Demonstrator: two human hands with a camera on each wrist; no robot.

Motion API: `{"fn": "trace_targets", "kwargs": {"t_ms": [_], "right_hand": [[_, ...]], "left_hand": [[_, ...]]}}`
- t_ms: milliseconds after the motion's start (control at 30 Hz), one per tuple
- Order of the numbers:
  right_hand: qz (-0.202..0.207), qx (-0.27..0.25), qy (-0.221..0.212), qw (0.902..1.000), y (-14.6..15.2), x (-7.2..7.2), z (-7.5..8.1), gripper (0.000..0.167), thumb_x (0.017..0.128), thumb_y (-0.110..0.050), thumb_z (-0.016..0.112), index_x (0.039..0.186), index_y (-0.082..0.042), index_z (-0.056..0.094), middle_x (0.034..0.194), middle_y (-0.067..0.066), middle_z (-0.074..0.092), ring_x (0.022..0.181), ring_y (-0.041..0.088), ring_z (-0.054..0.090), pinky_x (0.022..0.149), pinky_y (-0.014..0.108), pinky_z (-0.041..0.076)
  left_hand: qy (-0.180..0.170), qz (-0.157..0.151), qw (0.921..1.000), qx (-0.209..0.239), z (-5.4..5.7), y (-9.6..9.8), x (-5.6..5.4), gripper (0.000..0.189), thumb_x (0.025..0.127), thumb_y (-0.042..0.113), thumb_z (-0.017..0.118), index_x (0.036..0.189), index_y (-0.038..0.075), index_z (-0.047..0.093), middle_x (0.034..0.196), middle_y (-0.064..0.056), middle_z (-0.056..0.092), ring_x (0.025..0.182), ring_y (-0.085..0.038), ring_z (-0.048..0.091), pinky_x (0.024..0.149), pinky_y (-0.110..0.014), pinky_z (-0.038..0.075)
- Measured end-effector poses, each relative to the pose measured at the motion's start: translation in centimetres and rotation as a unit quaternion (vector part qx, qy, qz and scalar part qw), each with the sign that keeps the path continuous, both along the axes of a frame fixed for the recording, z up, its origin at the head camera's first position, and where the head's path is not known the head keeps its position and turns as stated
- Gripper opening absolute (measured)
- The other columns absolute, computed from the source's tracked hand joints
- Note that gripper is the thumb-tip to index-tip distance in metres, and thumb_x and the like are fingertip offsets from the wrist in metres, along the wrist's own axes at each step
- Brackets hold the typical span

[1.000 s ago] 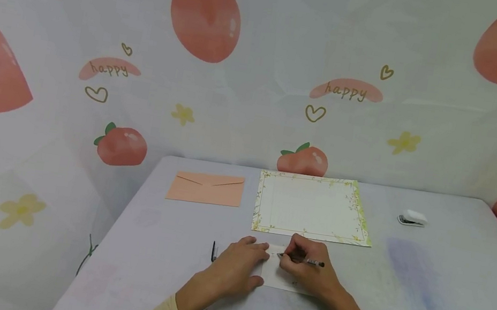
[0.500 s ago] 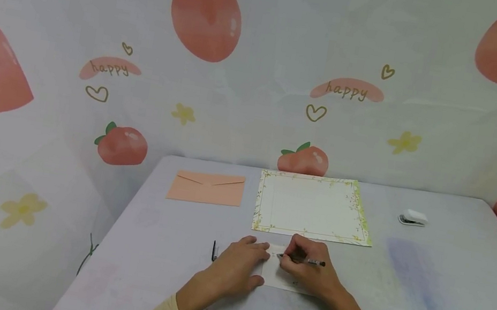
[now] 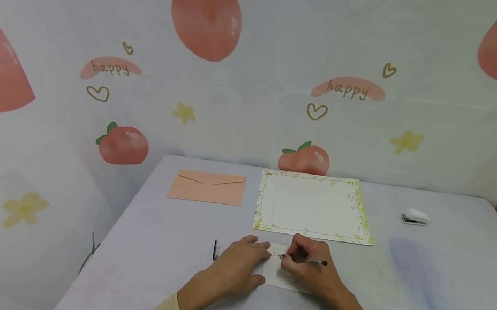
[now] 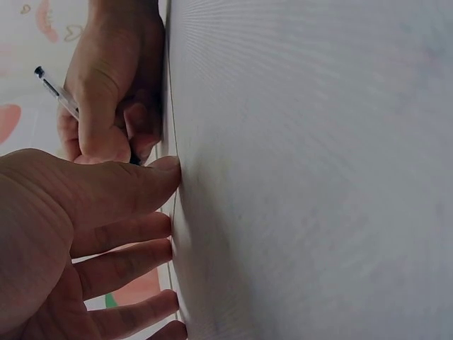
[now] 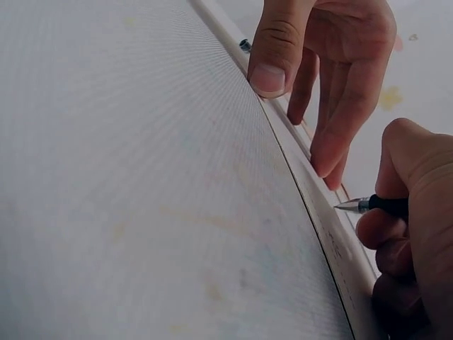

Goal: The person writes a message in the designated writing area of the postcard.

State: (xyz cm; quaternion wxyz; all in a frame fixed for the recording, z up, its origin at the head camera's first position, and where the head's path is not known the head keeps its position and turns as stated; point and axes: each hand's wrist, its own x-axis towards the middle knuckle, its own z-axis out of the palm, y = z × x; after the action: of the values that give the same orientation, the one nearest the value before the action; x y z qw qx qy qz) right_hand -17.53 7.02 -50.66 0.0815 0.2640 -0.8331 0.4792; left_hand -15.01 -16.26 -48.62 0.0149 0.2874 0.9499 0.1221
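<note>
A small white card [image 3: 277,276] lies on the table between the two hands, with a few small dark marks on it. My right hand [image 3: 315,271] pinches a pen [image 3: 315,261] with a clear barrel and black grip. In the right wrist view the metal tip of the pen [image 5: 350,205] is right at the card's surface. My left hand [image 3: 233,266] rests spread at the card's left edge, thumb and fingertips pressing there. Part of the card is hidden under the right hand. A black pen cap [image 3: 216,250] lies just left of the left hand.
Behind the hands lies a large sheet of paper [image 3: 310,208] with a yellow-green floral border. A peach envelope [image 3: 206,187] is at the back left, a white stapler [image 3: 414,217] at the back right. A printed cloth [image 3: 262,70] hangs behind the table.
The pen tip shifts very slightly on the card with the right hand. The left hand stays in place, and the whole head view drifts a little.
</note>
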Motion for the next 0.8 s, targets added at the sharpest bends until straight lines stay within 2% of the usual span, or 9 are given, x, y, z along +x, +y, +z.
{"fn": "trace_targets", "kwargs": {"t_ms": [67,167,233,267,367,500,600,667,800], "right_hand": [[-0.002,-0.002,0.001,1.0000,0.0,0.0,0.0,0.031,0.079,0.001,0.077,0.079,-0.026,0.062,0.074,-0.020,0.062,0.067,0.001,0.053,0.061,0.021,0.044],[0.000,-0.004,0.004,1.0000,0.0,0.0,0.0,0.031,0.079,0.001,0.078,0.079,-0.027,0.063,0.074,-0.020,0.062,0.067,0.001,0.053,0.061,0.021,0.045],[0.003,-0.003,0.006,1.0000,0.0,0.0,0.0,0.031,0.079,0.000,0.078,0.080,-0.027,0.064,0.075,-0.020,0.063,0.067,0.001,0.054,0.062,0.022,0.046],[0.006,-0.004,0.006,1.0000,0.0,0.0,0.0,0.032,0.079,0.001,0.078,0.080,-0.027,0.064,0.075,-0.020,0.063,0.067,0.001,0.054,0.062,0.022,0.046],[0.007,-0.004,0.007,0.9999,0.0,-0.1,0.0,0.033,0.078,0.001,0.078,0.079,-0.028,0.063,0.075,-0.020,0.064,0.067,0.001,0.054,0.062,0.022,0.046],[0.005,-0.004,0.012,0.9999,0.0,-0.1,0.0,0.034,0.078,0.001,0.077,0.078,-0.029,0.062,0.075,-0.020,0.063,0.067,0.001,0.054,0.062,0.022,0.047],[0.004,-0.004,0.012,0.9999,0.0,-0.1,0.1,0.034,0.077,0.001,0.078,0.078,-0.029,0.062,0.074,-0.020,0.063,0.067,0.000,0.055,0.063,0.022,0.048],[0.002,-0.003,0.011,0.9999,0.0,0.0,0.1,0.033,0.076,0.001,0.078,0.078,-0.028,0.062,0.074,-0.021,0.063,0.067,0.000,0.054,0.063,0.021,0.047],[-0.007,-0.015,0.014,0.9998,0.1,0.0,0.3,0.032,0.077,0.003,0.077,0.077,-0.026,0.063,0.073,-0.018,0.062,0.067,0.001,0.054,0.063,0.022,0.047]], "left_hand": [[-0.016,0.006,0.9999,-0.001,1.1,0.2,0.4,0.046,0.094,0.030,0.088,0.134,0.012,0.077,0.151,-0.005,0.070,0.142,-0.036,0.062,0.110,-0.053,0.057],[-0.019,0.007,0.9998,-0.008,1.6,0.4,0.6,0.045,0.094,0.029,0.087,0.134,0.011,0.077,0.150,-0.005,0.070,0.141,-0.035,0.062,0.111,-0.052,0.057],[-0.032,0.014,0.9994,-0.006,3.1,0.6,1.1,0.046,0.093,0.028,0.088,0.133,0.010,0.077,0.150,-0.006,0.070,0.142,-0.036,0.062,0.111,-0.054,0.057],[-0.033,0.015,0.9993,-0.008,3.3,0.7,1.1,0.046,0.093,0.028,0.088,0.134,0.009,0.077,0.150,-0.006,0.070,0.142,-0.036,0.062,0.112,-0.054,0.057],[-0.033,0.014,0.9993,-0.007,3.0,0.6,0.9,0.047,0.093,0.029,0.088,0.134,0.010,0.077,0.150,-0.006,0.070,0.142,-0.037,0.062,0.112,-0.054,0.057],[-0.026,0.012,0.9996,0.008,0.4,0.1,0.0,0.049,0.092,0.032,0.089,0.135,0.013,0.077,0.152,-0.003,0.069,0.144,-0.036,0.061,0.113,-0.054,0.056],[-0.019,0.011,0.9996,0.018,-0.8,-0.1,-0.3,0.049,0.092,0.034,0.089,0.136,0.015,0.077,0.153,-0.001,0.068,0.145,-0.036,0.060,0.113,-0.055,0.056],[-0.021,0.011,0.9996,0.013,-0.3,0.0,-0.1,0.049,0.092,0.034,0.089,0.135,0.014,0.077,0.153,-0.002,0.069,0.144,-0.036,0.061,0.112,-0.056,0.056],[-0.036,0.019,0.9992,-0.001,2.1,0.5,0.7,0.047,0.093,0.029,0.089,0.134,0.011,0.077,0.151,-0.005,0.070,0.144,-0.036,0.061,0.112,-0.056,0.056]]}}
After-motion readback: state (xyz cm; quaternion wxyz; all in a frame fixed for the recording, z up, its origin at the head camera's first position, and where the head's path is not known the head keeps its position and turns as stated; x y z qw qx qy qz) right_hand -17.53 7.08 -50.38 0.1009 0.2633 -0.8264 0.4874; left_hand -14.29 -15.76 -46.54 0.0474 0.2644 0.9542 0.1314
